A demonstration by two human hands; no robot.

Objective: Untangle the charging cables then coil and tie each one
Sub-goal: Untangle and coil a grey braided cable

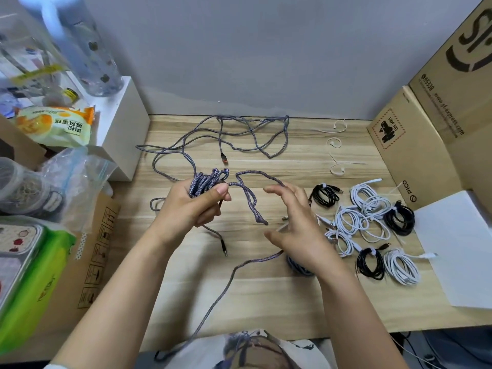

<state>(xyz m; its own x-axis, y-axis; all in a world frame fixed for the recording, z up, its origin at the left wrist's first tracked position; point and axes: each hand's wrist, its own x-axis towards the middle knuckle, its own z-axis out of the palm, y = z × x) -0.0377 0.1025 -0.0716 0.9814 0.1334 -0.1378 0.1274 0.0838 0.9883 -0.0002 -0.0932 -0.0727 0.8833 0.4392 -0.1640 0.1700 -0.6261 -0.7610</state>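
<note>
Your left hand [197,202] grips a folded bundle of grey braided cable [206,181], thumb pressed over the strands. Your right hand [295,227] hovers just beside it with fingers spread, holding nothing, a loop of the same cable draped over its fingertips. Beyond both hands, loose cable [239,134] sprawls across the wooden counter [266,302]. To the right of your right hand lie coiled white cables [370,206] and coiled black cables [399,218], with white ties [338,169] farther back.
</note>
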